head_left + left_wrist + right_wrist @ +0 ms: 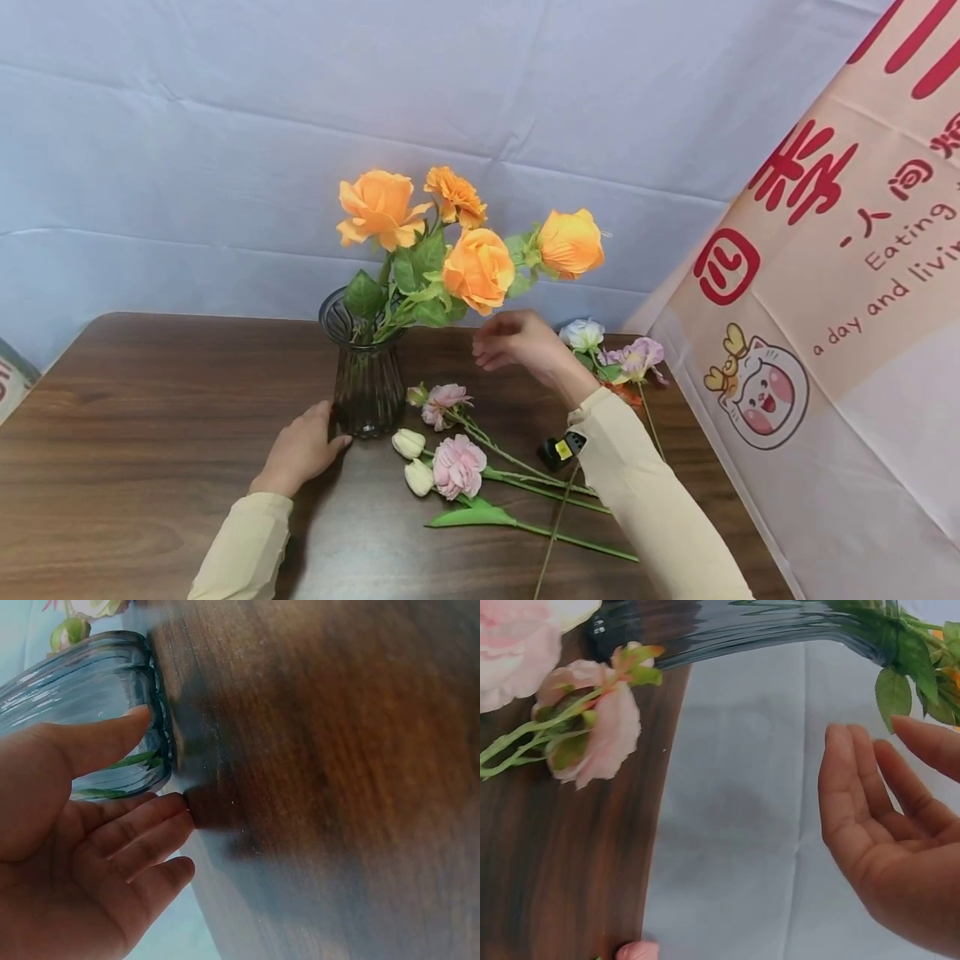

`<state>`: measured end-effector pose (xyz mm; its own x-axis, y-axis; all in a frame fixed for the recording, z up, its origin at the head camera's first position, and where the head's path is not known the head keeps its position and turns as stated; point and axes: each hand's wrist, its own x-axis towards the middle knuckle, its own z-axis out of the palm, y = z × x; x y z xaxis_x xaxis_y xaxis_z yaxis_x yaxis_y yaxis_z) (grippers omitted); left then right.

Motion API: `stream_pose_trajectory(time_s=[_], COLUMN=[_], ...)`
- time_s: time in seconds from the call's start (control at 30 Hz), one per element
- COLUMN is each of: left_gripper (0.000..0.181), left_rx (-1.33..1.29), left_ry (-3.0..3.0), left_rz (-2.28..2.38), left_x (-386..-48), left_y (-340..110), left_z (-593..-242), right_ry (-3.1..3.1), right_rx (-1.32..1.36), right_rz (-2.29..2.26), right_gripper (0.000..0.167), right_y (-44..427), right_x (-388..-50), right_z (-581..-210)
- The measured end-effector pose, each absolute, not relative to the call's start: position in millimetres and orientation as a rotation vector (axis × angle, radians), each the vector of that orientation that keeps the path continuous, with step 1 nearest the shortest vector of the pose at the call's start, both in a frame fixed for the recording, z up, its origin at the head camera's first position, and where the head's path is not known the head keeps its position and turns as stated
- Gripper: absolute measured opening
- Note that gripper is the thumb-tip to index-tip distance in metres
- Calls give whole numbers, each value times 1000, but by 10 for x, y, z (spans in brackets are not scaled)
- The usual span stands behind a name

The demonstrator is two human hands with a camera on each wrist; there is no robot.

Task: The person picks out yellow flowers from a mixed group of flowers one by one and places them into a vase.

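Note:
A dark ribbed glass vase stands upright on the table with orange flowers in it. These are an orange rose at left, another rose in front, a third rose leaning right, and a ruffled orange flower behind. My left hand holds the vase low by its base, with the thumb on the near side and fingers along the other, as the left wrist view shows. Below the right-leaning roses, my right hand hovers with loosely bent fingers and nothing in them, near green leaves.
On the table right of the vase lie a pink flower, a smaller pink flower, white tulips and a green leaf. Behind the right arm are blue-white and purple flowers. A printed cloth hangs at right.

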<state>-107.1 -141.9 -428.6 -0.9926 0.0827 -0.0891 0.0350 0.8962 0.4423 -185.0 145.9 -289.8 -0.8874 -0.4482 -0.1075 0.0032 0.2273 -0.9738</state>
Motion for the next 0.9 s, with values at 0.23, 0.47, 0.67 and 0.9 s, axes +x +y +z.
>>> stream_pose_trajectory(time_s=[0.23, 0.47, 0.67, 0.9], left_gripper=[62, 63, 63, 63], left_rx=[81, 86, 95, 101], left_ry=[2949, 2950, 2955, 2962], left_rz=[699, 706, 715, 709], left_x=[-1065, -1071, -1069, -1072], left_y=[-1421, -1420, -1420, -1429], left_z=[-4278, -4294, -4302, -4307], right_ry=[2231, 2243, 2240, 2194], right_rx=[-293, -195, -112, -41], right_rz=[-1637, -1623, -1630, -1616], right_gripper=[19, 19, 20, 17], right_y=[1641, 1900, 2143, 2393], right_x=[-1768, -1720, -1667, -1610], right_z=[-3080, -3280, -3364, -3456])
